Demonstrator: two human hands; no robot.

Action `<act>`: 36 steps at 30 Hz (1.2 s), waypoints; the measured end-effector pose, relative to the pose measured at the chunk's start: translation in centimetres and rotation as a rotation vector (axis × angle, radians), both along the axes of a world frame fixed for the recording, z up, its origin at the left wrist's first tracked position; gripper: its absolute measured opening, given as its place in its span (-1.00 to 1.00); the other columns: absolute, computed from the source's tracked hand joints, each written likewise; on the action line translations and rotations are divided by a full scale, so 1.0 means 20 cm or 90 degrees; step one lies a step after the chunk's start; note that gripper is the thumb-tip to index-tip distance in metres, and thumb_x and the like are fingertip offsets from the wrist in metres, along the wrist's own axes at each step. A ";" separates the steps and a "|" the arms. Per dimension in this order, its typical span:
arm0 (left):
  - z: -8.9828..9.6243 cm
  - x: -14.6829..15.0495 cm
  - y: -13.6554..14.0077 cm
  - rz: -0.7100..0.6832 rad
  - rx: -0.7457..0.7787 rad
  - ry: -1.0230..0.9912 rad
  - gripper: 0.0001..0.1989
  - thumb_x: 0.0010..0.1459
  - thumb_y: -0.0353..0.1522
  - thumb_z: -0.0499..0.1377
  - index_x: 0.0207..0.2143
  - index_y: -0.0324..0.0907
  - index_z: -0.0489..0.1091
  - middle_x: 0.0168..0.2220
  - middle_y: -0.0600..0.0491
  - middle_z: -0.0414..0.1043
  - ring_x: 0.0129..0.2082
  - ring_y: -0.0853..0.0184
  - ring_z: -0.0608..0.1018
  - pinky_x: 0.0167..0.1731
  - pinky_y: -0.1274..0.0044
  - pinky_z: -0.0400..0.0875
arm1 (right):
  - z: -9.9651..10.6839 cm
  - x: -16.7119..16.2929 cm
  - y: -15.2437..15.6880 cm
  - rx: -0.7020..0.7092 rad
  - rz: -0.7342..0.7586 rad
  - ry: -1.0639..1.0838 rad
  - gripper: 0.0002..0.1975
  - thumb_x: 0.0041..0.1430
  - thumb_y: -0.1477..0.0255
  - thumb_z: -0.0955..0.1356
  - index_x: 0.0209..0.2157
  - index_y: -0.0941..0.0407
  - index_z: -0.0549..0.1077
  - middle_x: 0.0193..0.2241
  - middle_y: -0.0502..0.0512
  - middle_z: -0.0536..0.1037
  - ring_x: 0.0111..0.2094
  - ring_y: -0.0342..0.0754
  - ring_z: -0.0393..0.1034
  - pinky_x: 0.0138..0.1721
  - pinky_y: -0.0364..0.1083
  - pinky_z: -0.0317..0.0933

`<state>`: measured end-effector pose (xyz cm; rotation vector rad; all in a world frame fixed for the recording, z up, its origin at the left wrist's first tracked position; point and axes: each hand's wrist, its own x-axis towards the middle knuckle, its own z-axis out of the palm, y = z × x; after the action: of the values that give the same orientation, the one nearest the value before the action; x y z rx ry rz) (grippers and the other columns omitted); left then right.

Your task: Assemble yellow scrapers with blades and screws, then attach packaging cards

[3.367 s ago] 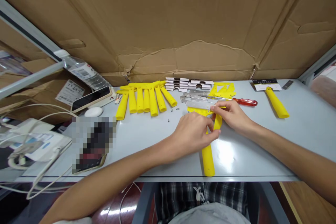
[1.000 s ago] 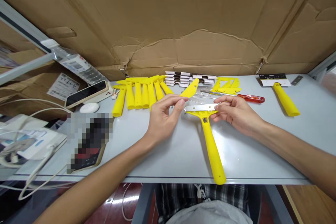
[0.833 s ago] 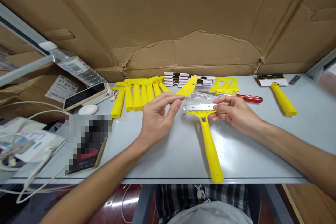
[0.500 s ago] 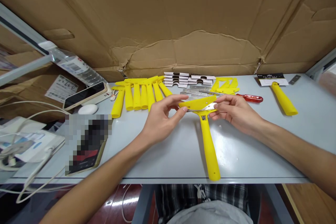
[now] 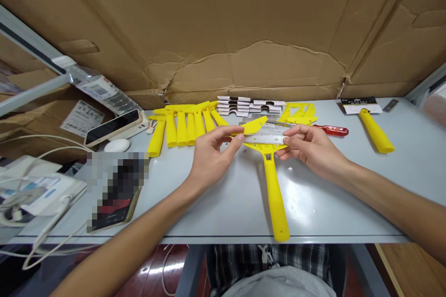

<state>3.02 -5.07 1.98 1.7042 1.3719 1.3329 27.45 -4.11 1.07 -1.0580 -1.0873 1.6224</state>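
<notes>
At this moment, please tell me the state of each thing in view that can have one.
Long yellow plastic handle: held at its head by the right hand.
Flat silver metal blade: across that head, holes showing.
Curved yellow plastic cover: unattached, pinched by the left hand.
Red-handled metal screwdriver: lying down, unheld.
Clear plastic bottle: white cap on, leaning.
Pale-edged smartphone: screen dark, propped at a tilt.

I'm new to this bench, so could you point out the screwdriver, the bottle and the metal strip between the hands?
Screwdriver (image 5: 331, 130): head view, on its red handle.
Bottle (image 5: 101, 89): head view, on its label.
Metal strip (image 5: 265, 139): head view, on its middle, between two holes.
</notes>
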 end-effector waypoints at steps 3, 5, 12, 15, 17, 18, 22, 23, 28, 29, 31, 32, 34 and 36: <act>-0.03 0.01 0.01 -0.023 -0.065 -0.067 -0.73 0.09 -0.24 0.41 -0.17 -0.16 0.60 -0.13 -0.07 0.67 -0.17 0.21 0.68 -0.10 0.36 0.61 | -0.01 0.00 0.00 0.010 0.026 -0.001 -0.59 -0.01 0.28 0.60 -0.23 0.13 0.43 -0.37 0.12 0.62 -0.37 0.02 0.62 -0.24 0.00 0.57; -0.04 0.01 0.02 -0.030 -0.110 -0.113 -0.67 0.01 -0.27 0.47 -0.17 -0.17 0.59 -0.13 -0.07 0.66 -0.23 0.22 0.68 -0.15 0.37 0.63 | -0.01 0.00 -0.01 0.015 0.044 -0.005 -0.60 0.01 0.26 0.59 -0.23 0.13 0.43 -0.36 0.12 0.63 -0.36 0.03 0.63 -0.23 0.00 0.57; -0.05 0.02 0.01 -0.026 -0.113 -0.151 -0.65 -0.05 -0.31 0.49 -0.19 -0.18 0.56 -0.18 -0.05 0.64 -0.26 0.25 0.67 -0.16 0.36 0.64 | 0.00 0.00 -0.02 -0.007 0.069 0.012 -0.61 0.04 0.28 0.58 -0.20 0.12 0.41 -0.39 0.11 0.63 -0.35 0.04 0.63 -0.22 -0.01 0.56; -0.04 0.04 -0.01 -0.020 -0.091 -0.137 -0.69 -0.02 -0.32 0.46 -0.20 -0.18 0.55 -0.19 -0.04 0.65 -0.25 0.24 0.67 -0.14 0.35 0.64 | 0.00 -0.01 -0.02 -0.024 0.055 0.018 -0.60 0.02 0.32 0.58 -0.19 0.12 0.41 -0.41 0.12 0.63 -0.38 0.02 0.62 -0.23 -0.02 0.55; -0.03 0.04 -0.02 -0.017 -0.081 -0.129 -0.70 -0.01 -0.33 0.45 -0.20 -0.18 0.55 -0.20 -0.04 0.65 -0.25 0.24 0.68 -0.15 0.35 0.64 | 0.00 -0.01 -0.02 -0.041 0.038 0.019 -0.61 0.01 0.37 0.58 -0.20 0.14 0.42 -0.39 0.15 0.63 -0.40 0.01 0.61 -0.24 -0.03 0.55; -0.03 0.05 -0.02 -0.016 -0.077 -0.128 -0.71 -0.01 -0.34 0.45 -0.21 -0.18 0.55 -0.20 -0.04 0.65 -0.26 0.24 0.68 -0.15 0.36 0.65 | 0.00 -0.01 -0.02 -0.050 0.033 0.022 -0.63 0.01 0.38 0.58 -0.21 0.15 0.43 -0.38 0.17 0.63 -0.39 0.01 0.61 -0.24 -0.04 0.55; -0.04 0.05 -0.02 -0.011 -0.062 -0.133 -0.72 -0.01 -0.36 0.45 -0.21 -0.19 0.55 -0.22 -0.02 0.65 -0.26 0.26 0.68 -0.15 0.38 0.65 | -0.01 -0.01 -0.01 -0.077 0.020 0.046 -0.69 0.01 0.42 0.57 -0.25 0.19 0.48 -0.33 0.20 0.63 -0.33 0.01 0.63 -0.25 -0.08 0.55; -0.04 0.05 -0.03 -0.009 -0.057 -0.133 -0.72 -0.01 -0.37 0.44 -0.21 -0.19 0.55 -0.22 -0.02 0.65 -0.27 0.27 0.68 -0.15 0.39 0.66 | -0.01 -0.01 -0.02 -0.081 0.018 0.049 -0.69 0.00 0.43 0.58 -0.26 0.19 0.49 -0.33 0.20 0.63 -0.33 0.01 0.62 -0.26 -0.09 0.55; -0.05 0.06 -0.04 -0.003 -0.022 -0.128 -0.74 0.01 -0.36 0.43 -0.22 -0.19 0.55 -0.22 -0.02 0.65 -0.27 0.28 0.69 -0.17 0.40 0.66 | 0.00 -0.01 -0.02 -0.091 0.031 0.042 -0.72 -0.01 0.41 0.58 -0.30 0.22 0.52 -0.33 0.21 0.63 -0.39 -0.05 0.60 -0.31 -0.13 0.54; -0.06 0.07 -0.05 -0.005 -0.016 -0.127 -0.74 0.01 -0.37 0.43 -0.21 -0.19 0.55 -0.22 -0.01 0.65 -0.28 0.28 0.68 -0.17 0.40 0.66 | 0.00 -0.01 -0.02 -0.090 0.031 0.038 -0.72 -0.01 0.42 0.58 -0.30 0.22 0.52 -0.33 0.21 0.63 -0.41 -0.07 0.59 -0.32 -0.14 0.54; -0.07 0.07 -0.04 -0.012 -0.006 -0.118 -0.75 0.03 -0.37 0.42 -0.20 -0.19 0.55 -0.21 -0.01 0.65 -0.29 0.30 0.68 -0.19 0.42 0.65 | 0.00 -0.01 -0.02 -0.087 0.028 0.029 -0.73 -0.02 0.42 0.58 -0.31 0.21 0.52 -0.34 0.21 0.64 -0.45 -0.09 0.56 -0.34 -0.14 0.53; -0.08 0.06 -0.04 -0.017 -0.001 -0.108 -0.75 0.04 -0.37 0.41 -0.20 -0.19 0.55 -0.21 -0.01 0.65 -0.30 0.31 0.68 -0.21 0.42 0.65 | 0.00 -0.02 -0.02 -0.082 0.026 0.024 -0.74 -0.02 0.43 0.57 -0.32 0.21 0.52 -0.35 0.19 0.63 -0.46 -0.10 0.55 -0.35 -0.14 0.52; -0.09 0.06 -0.04 -0.022 0.022 -0.066 -0.77 0.07 -0.38 0.40 -0.18 -0.18 0.56 -0.19 -0.01 0.65 -0.31 0.32 0.67 -0.21 0.42 0.63 | -0.01 -0.01 -0.02 -0.067 0.023 0.013 -0.76 0.00 0.43 0.56 -0.33 0.21 0.51 -0.37 0.17 0.63 -0.48 -0.12 0.54 -0.37 -0.15 0.51; -0.09 0.04 -0.03 -0.012 0.089 0.007 -0.81 0.11 -0.38 0.38 -0.18 -0.16 0.58 -0.19 0.00 0.65 -0.25 0.30 0.65 -0.15 0.40 0.59 | -0.01 -0.01 -0.02 -0.053 0.021 0.002 -0.77 0.02 0.43 0.55 -0.33 0.20 0.51 -0.39 0.15 0.62 -0.48 -0.12 0.54 -0.38 -0.16 0.49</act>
<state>3.90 -5.71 0.27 1.8129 1.2919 1.4396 27.18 -4.47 0.82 -1.0968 -1.0482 1.7082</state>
